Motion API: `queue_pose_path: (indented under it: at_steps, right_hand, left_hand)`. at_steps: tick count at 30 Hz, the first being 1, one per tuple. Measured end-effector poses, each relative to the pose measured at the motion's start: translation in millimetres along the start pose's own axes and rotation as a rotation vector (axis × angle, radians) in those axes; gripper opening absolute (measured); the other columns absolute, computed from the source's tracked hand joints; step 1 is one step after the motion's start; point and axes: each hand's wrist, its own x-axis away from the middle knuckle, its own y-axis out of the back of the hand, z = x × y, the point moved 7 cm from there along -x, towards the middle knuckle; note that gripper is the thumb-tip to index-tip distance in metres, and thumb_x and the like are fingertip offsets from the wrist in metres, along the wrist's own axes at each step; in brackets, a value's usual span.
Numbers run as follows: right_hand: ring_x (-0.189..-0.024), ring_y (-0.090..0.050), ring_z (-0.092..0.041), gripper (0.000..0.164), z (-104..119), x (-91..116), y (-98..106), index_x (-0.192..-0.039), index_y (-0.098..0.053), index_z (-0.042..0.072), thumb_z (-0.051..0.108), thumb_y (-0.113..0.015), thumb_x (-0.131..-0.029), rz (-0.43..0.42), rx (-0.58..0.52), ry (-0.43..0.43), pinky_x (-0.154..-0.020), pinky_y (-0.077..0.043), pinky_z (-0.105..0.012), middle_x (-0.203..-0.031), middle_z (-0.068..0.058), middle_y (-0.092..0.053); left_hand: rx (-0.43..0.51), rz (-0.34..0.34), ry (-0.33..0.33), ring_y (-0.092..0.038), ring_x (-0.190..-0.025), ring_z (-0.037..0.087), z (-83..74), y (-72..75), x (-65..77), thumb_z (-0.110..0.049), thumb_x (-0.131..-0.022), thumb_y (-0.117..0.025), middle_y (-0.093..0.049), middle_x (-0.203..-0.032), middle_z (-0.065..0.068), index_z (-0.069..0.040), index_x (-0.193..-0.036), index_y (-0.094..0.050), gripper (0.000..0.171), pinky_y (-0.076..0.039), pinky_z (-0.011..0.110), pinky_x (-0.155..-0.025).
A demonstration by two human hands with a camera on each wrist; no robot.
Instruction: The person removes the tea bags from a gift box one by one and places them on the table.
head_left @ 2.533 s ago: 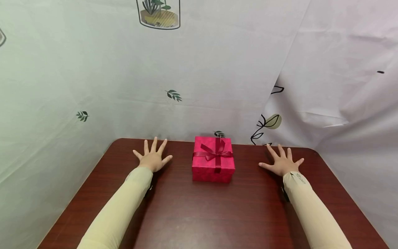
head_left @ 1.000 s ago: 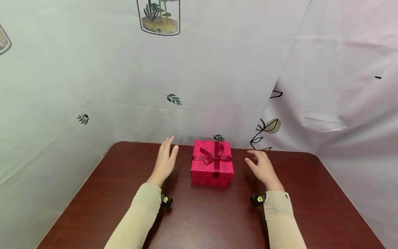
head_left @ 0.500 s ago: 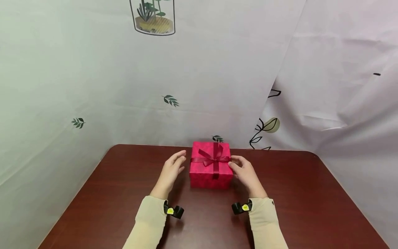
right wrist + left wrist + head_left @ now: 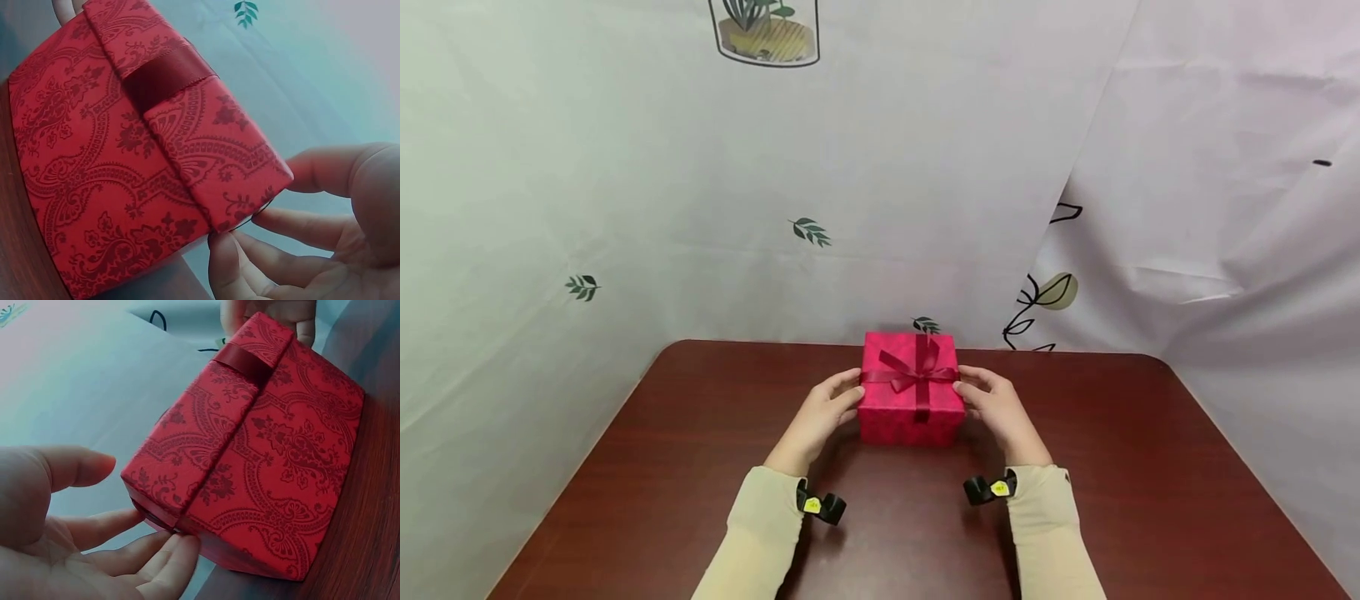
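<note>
A red gift box (image 4: 912, 425) with a patterned lid and dark red ribbon bow (image 4: 916, 375) sits toward the back of the table. My left hand (image 4: 820, 417) is at the box's left side. In the left wrist view its fingertips (image 4: 184, 547) touch below the lid edge, and the thumb is held just off the lid's corner. On the opposite side my right hand (image 4: 997, 412) holds the lid (image 4: 219, 156), thumb at its corner and fingertips against its lower edge. The far fingers of each hand are partly hidden by the box.
The brown wooden table (image 4: 910, 542) has rounded back corners. A pale curtain (image 4: 925, 167) printed with leaves hangs right behind its back edge and along both sides. Black wrist cameras (image 4: 831, 508) hang below both cuffs.
From lying spread on the table, both hands have lifted and closed in on the box from either side. The right hand reached it first, then the left. The box stands where it was.
</note>
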Motion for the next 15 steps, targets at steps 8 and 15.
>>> queue_pose_path:
  at_steps: [8,15]
  right_hand:
    - [-0.095,-0.069,-0.011,0.053,-7,-1,3,-0.150,-0.043,-0.003,0.015,-0.059,-0.102,0.071,-0.138,-0.043,-0.082,-0.057,-0.027,-0.140,-0.024,-0.056]
    - [-0.098,-0.070,-0.015,0.056,-15,-4,5,-0.149,-0.044,-0.003,0.015,-0.063,-0.100,0.109,-0.239,-0.097,-0.086,-0.058,-0.033,-0.133,-0.016,-0.062]
  left_hand:
    - [0.144,-0.008,0.012,-0.063,-0.113,0.020,3.5,3.4,-1.3,0.001,-0.099,-0.056,-0.053,-0.142,0.027,0.005,-0.145,-0.048,0.047,-0.049,0.042,-0.103]
    - [0.207,-0.022,0.038,-0.065,-0.107,0.013,6.4,4.4,-1.5,0.002,-0.098,-0.057,-0.052,-0.144,0.026,0.004,-0.145,-0.049,0.048,-0.054,0.030,-0.094]
